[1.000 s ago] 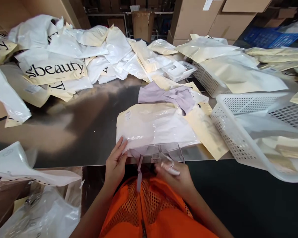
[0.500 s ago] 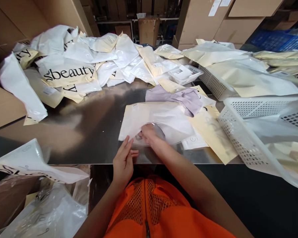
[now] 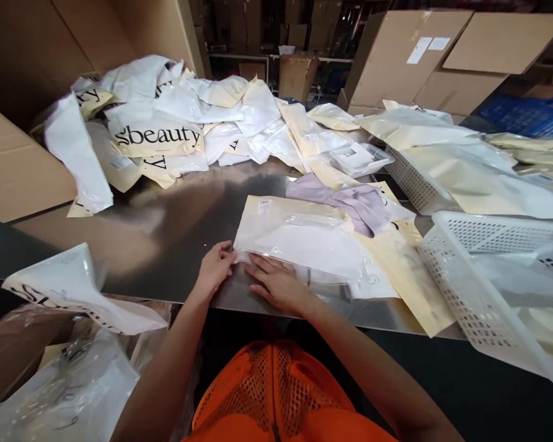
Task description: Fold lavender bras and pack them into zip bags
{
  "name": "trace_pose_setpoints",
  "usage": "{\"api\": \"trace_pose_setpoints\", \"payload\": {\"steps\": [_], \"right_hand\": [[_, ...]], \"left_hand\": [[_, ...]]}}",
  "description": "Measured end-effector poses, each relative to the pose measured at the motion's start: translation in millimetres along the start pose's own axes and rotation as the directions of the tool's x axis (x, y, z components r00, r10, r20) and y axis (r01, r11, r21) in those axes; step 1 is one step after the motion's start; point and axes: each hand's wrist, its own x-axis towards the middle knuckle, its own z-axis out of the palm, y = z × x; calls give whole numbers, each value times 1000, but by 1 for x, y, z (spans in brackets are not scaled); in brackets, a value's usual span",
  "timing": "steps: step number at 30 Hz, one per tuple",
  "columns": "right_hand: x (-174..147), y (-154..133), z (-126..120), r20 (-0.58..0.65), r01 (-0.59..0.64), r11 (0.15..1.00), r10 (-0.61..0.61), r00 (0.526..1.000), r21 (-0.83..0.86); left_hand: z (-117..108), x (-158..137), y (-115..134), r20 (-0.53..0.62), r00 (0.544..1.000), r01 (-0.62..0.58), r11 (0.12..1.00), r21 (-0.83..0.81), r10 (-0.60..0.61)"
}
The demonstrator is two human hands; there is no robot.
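Note:
A white and cream plastic packaging bag with a small printed label lies flat on the metal table before me. My left hand pinches its near left corner between thumb and fingers. My right hand rests with fingers stretched out along the near edge, the fingertips partly under or against the film. Clear plastic shows beside my right wrist. Just behind the bag lies a crumpled lilac cloth. What the bag contains cannot be made out.
Filled printed bags are heaped at the back left before a large carton. White plastic baskets with bags stand at the right. A cream bag lies beside them. Another bag hangs over the left front edge above more plastic.
My right hand has come out of the bag's opening and now lies flat at its near edge. My left hand has closed on the corner. The view has shifted slightly.

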Motion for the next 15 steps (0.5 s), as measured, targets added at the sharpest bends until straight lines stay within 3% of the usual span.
{"api": "trace_pose_setpoints", "payload": {"steps": [4,7,9,12,15], "right_hand": [[8,24,-17,109,-94,991,84,990,93],[-10,30,-45,159,-218,969,199,967,114],[-31,26,-66,127,-296,953,287,950,61],[-66,15,-104,75,-314,945,321,944,-91],[-94,6,-152,96,-287,933,313,945,-215]], "left_hand": [[-1,-7,1,159,985,93,988,-127,-73],[-2,-15,5,289,950,157,980,-124,-116],[-3,-21,11,364,921,190,977,-102,-141],[-14,-27,31,393,907,215,970,-118,-153],[-43,-22,70,349,928,213,952,-220,-127]]}}
